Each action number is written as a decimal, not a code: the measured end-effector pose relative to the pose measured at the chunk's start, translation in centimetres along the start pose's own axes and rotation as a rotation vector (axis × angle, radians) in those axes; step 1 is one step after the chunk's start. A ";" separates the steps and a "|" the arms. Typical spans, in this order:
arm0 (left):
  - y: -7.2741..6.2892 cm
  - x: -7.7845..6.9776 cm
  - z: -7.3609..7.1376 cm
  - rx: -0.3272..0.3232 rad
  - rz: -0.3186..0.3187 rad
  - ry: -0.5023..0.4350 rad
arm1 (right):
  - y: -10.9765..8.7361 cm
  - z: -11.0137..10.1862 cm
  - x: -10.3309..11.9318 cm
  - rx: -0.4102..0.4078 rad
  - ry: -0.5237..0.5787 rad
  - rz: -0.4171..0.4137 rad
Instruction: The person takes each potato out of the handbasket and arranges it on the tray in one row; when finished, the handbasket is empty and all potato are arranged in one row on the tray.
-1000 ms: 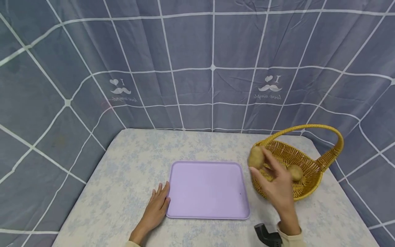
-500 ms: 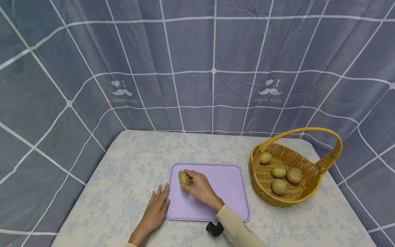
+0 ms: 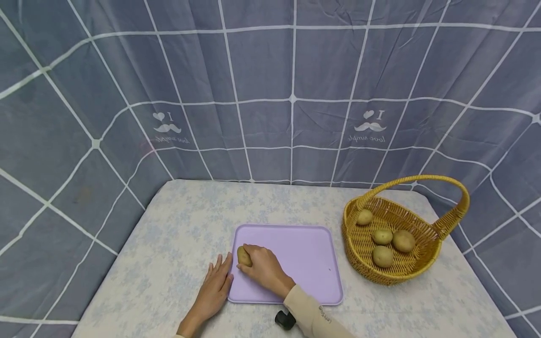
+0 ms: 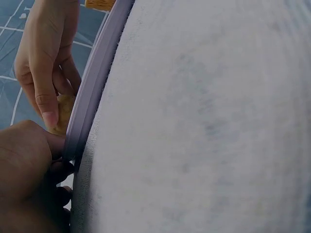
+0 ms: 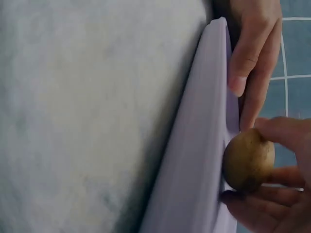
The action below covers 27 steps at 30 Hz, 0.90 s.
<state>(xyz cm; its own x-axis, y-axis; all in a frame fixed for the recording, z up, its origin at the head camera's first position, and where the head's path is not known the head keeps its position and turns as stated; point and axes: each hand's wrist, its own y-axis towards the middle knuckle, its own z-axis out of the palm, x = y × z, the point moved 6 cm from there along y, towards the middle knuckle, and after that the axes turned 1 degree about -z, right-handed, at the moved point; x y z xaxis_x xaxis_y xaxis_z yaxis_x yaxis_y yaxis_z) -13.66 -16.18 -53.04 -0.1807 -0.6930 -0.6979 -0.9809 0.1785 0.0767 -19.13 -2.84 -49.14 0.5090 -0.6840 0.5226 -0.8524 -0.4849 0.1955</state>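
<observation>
My right hand [image 3: 264, 267] grips a potato [image 3: 243, 257] low over the left part of a lilac tray [image 3: 296, 263]. The right wrist view shows thumb and fingers around the potato [image 5: 249, 160], which is at the tray's surface; whether it bears its weight there I cannot tell. Against the tray's left edge rests my left hand [image 3: 213, 288], fingers extended, with its thumb side touching the rim [image 4: 92, 82]. Apart from the held potato, the tray surface shows only a small dark mark at the right.
A yellow wicker basket [image 3: 359, 267] with a tall arched handle stands right of the tray, holding several potatoes [image 3: 382, 256]. A pale floral cloth [image 3: 186, 220] covers the table. Grey-blue curtains [image 3: 270, 122] hang behind and at both sides. A black device [image 3: 285, 320] sits at my right wrist.
My right hand has carried the potato from above the basket leftward to the tray, then lowered it slightly nearer the left rim. The left hand has stayed at the tray's edge.
</observation>
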 end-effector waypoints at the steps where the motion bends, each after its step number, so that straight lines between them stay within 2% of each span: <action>1: 0.0 0.0 0.0 0.003 -0.003 -0.001 | -0.1 0.1 0.0 -0.007 -0.014 -0.007; 8: -0.1 0.1 0.1 0.006 0.000 0.008 | -0.4 0.4 0.0 -0.046 -0.059 -0.029; 14: -0.1 0.0 0.1 0.004 0.003 0.007 | -0.4 0.5 0.1 -0.043 -0.083 -0.054; 21: 0.0 0.0 0.0 0.001 0.002 0.012 | -0.3 0.4 0.0 -0.021 -0.084 -0.041; 24: 0.0 0.0 0.0 0.003 0.001 0.011 | -0.6 -0.5 -0.1 -0.025 -0.065 -0.031; 27: 0.0 0.0 0.1 -0.001 -0.002 0.008 | -1.2 -3.0 -0.3 -0.069 -0.025 -0.036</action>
<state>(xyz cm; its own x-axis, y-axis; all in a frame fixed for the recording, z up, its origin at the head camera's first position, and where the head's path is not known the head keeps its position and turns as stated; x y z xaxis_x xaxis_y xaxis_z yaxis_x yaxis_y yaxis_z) -13.70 -16.10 -53.10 -0.1791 -0.6992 -0.6921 -0.9814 0.1761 0.0761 -18.66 -0.44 -46.99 0.5416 -0.6805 0.4935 -0.8392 -0.4714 0.2710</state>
